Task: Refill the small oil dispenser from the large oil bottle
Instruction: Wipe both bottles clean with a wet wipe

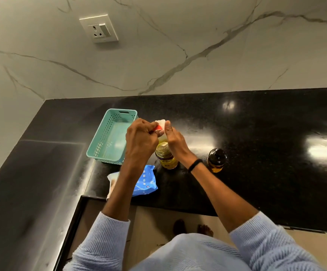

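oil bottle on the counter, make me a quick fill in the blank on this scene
1. The right hand holds the neck of the large oil bottle while the left hand grips its cap, whose colour is ____.
2. The small oil dispenser stands on the countertop to the ____ of the large oil bottle.
3. The blue wipes pack lies beneath the person's ____ forearm.
Missing words: red; right; left.

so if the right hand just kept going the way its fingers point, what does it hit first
Nothing close, it seems: the right hand, holding the large oil bottle by its neck, points away toward bare black counter and then the marble wall. Depth is hard to judge.
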The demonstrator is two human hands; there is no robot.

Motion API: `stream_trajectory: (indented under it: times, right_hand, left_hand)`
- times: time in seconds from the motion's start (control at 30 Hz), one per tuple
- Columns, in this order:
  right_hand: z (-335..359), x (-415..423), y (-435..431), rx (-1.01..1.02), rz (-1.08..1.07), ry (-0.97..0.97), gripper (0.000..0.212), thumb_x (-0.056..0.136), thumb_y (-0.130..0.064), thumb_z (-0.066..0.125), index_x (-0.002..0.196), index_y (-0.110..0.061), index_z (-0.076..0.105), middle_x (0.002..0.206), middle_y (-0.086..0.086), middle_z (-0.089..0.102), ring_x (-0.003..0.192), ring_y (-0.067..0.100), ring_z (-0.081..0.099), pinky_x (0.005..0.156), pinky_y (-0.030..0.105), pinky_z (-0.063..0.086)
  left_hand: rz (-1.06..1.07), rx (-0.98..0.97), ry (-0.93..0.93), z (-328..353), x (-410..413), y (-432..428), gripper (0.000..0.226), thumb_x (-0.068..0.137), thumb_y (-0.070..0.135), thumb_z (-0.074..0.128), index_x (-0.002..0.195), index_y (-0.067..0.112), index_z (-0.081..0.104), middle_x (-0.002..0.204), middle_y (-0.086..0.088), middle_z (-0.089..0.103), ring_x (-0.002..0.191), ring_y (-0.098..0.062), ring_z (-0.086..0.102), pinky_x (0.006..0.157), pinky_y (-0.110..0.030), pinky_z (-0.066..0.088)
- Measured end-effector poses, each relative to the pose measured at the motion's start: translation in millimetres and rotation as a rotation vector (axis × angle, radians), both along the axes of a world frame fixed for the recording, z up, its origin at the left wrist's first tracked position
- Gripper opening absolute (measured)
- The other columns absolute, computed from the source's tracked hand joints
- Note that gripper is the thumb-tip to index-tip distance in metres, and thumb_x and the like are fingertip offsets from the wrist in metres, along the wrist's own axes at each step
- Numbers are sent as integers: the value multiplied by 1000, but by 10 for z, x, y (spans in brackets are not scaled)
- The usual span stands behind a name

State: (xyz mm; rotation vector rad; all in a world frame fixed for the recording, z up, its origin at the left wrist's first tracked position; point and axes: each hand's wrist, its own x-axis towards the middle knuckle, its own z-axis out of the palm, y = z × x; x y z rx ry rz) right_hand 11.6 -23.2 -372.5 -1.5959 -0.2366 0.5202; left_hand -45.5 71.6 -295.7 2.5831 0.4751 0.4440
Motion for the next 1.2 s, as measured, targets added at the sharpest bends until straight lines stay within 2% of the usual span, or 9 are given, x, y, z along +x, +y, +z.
stream_trajectory:
  times: [0.23, 0.37, 0.57, 0.67, 0.8, 0.9, 1.07, 1.13, 1.2]
  right_hand:
    - [-955, 173, -96, -105, 82, 289, 116, 56, -105, 17, 131, -27, 61, 135, 7, 61, 127, 22, 54, 113, 47, 37]
    - [-549, -168, -264, -24, 9, 364, 80, 93, -73, 12, 137, -22, 55, 136, 8, 61, 126, 20, 55, 112, 39, 37]
    - [3, -26, -142, 254, 83, 293, 72, 101, -55, 2, 140, -18, 50, 118, 1, 69, 104, 8, 69, 81, 18, 54]
    - [-160, 97, -75, 119, 108, 303, 75, 97, -65, 2, 128, -27, 59, 132, 9, 63, 122, 18, 59, 105, 32, 42]
    - [-731, -25, -161, -28, 114, 449, 84, 92, -75, 4, 141, -26, 52, 142, 7, 56, 137, 22, 45, 118, 45, 27]
    - [-1044, -196, -264, 15, 14, 499, 91, 80, -89, 11, 131, -32, 61, 131, 2, 65, 129, 18, 53, 118, 49, 29]
    - [-510, -362, -272, 300, -135, 513, 71, 100, -64, 17, 125, -17, 63, 117, 7, 72, 111, 20, 67, 100, 40, 51]
    - [-251, -338, -253, 380, -105, 408, 69, 102, -59, 17, 129, -12, 59, 113, 11, 73, 101, 20, 70, 83, 31, 58]
    - [-3, -264, -180, 321, -74, 281, 73, 101, -60, 15, 132, -9, 57, 110, 13, 72, 97, 21, 71, 85, 34, 59]
  left_hand:
    - [10, -57, 10, 5, -12, -21, 35, 83, 30, 78, 115, 15, 74, 99, -5, 67, 84, -9, 51, 62, -6, 28]
    - [7, -70, 15, 9, -18, -10, 35, 83, 28, 78, 116, 14, 74, 94, 1, 62, 80, -7, 50, 58, -2, 30]
    - [-12, -25, 28, 9, -19, 2, 38, 83, 28, 79, 117, 12, 73, 98, -5, 65, 82, -9, 50, 61, -8, 27]
    - [-15, -35, 17, 19, -17, -8, 37, 83, 28, 79, 116, 12, 73, 97, -5, 64, 84, -9, 49, 62, -8, 27]
    - [-34, -52, 26, 11, -34, 11, 34, 85, 29, 77, 114, 12, 74, 98, -6, 65, 86, -11, 52, 64, -8, 29]
    - [-50, -42, 34, 1, -61, 63, 31, 85, 25, 77, 114, 13, 74, 100, -6, 67, 87, -11, 54, 65, -9, 31]
    - [-83, -53, 36, 24, -121, 108, 31, 84, 19, 78, 115, 16, 74, 103, 1, 68, 88, -7, 56, 63, 1, 33]
    - [-112, -42, 39, 33, -121, 100, 31, 83, 16, 78, 114, 16, 75, 103, 1, 69, 87, -5, 55, 64, 2, 34]
    - [-135, -32, 37, 40, -108, 83, 29, 82, 11, 78, 111, 14, 76, 101, 1, 70, 84, -5, 57, 64, 2, 36]
